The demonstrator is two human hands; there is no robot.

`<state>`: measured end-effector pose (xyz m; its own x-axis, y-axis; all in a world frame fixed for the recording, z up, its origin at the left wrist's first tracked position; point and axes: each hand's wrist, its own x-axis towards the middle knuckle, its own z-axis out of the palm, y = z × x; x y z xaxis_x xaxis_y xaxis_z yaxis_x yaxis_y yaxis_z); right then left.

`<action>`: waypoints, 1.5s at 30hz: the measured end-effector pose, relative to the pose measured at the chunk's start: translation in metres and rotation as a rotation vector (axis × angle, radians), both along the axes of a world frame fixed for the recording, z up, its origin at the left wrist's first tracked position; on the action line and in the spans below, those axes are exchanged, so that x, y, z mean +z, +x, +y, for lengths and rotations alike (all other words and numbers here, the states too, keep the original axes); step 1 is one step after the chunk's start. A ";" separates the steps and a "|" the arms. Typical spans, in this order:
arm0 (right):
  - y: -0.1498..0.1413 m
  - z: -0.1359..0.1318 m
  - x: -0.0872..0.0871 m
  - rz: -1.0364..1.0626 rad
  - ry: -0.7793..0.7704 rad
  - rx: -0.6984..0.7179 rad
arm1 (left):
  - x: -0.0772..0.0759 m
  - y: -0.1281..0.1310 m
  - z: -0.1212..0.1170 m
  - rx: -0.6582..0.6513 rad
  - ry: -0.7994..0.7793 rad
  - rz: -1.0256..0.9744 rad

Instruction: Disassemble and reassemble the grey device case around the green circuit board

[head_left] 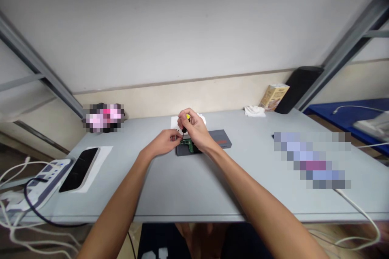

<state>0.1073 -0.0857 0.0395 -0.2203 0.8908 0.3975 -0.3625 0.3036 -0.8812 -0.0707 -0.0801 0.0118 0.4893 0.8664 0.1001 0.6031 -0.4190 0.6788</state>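
Observation:
A screwdriver (pixel 184 130) with a yellow and black handle is gripped in my right hand (pixel 194 127), its shaft pointing down at a green circuit board (pixel 191 145). The board sits in a dark, shallow device casing (pixel 183 151) on the table. At the casing's left edge is my left hand (pixel 165 141), its fingers bent together close to the screwdriver tip; whether they pinch anything is too small to see. Partly behind my right hand and wrist lies a dark grey box (pixel 223 137) with an orange mark. White paper (pixel 174 122) shows behind my hands.
On the left, a phone (pixel 80 168) lies on white paper beside a power strip (pixel 45 182) with tangled cables. A crumpled tissue (pixel 254 111), a yellow carton (pixel 273 96) and a black speaker-like object (pixel 299 89) stand at the back right. Two items are blurred out.

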 end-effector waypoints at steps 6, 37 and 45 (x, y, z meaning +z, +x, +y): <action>0.002 0.000 0.000 0.009 -0.001 0.045 | -0.002 -0.001 0.003 -0.004 -0.007 0.013; 0.001 -0.005 0.004 -0.065 -0.019 -0.002 | -0.020 0.008 0.004 0.081 0.040 -0.058; 0.001 0.002 0.000 0.052 -0.086 0.000 | -0.019 0.008 0.004 0.049 0.037 -0.068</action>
